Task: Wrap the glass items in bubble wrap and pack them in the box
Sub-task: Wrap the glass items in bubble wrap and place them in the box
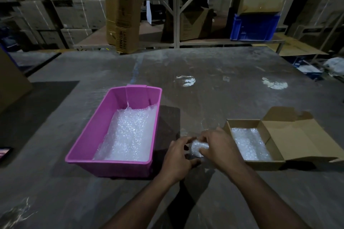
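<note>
Dim overhead light; glare patches on table (223, 72); wide-angle bowed edges

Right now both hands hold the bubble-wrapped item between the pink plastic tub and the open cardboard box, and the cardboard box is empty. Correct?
Not quite. The open cardboard box is not empty: the head view shows bubble wrap lying inside it. The rest stands: left hand and right hand both hold the bubble-wrapped item between the pink plastic tub and that box.
</note>
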A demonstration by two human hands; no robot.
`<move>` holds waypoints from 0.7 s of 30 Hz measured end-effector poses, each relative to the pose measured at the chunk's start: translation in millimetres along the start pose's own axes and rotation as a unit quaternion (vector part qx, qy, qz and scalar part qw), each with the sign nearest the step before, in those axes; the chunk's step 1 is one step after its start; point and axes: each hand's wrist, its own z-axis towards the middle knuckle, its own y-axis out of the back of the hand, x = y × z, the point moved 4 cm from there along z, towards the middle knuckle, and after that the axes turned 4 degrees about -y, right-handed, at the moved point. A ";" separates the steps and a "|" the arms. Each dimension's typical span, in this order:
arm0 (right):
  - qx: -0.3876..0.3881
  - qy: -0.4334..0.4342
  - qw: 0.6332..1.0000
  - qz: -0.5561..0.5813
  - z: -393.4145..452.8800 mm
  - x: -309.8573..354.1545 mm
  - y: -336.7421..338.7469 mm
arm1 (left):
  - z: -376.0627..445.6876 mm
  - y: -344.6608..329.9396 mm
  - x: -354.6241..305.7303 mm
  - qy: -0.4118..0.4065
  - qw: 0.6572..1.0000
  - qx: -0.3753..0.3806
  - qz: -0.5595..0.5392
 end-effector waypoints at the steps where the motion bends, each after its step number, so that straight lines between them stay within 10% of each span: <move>1: 0.004 0.000 1.000 -0.005 1.4 1.8 1.2 | 0.0 -0.9 0.9 -0.003 1.000 -0.005 0.001; 11: 0.058 0.015 0.993 -0.098 10.6 16.4 -5.8 | 0.6 1.4 -0.3 -0.019 0.999 -0.027 0.020; 21: 0.130 -0.034 0.981 0.140 6.7 -15.5 18.0 | 1.8 0.8 1.7 -0.024 0.999 -0.016 0.043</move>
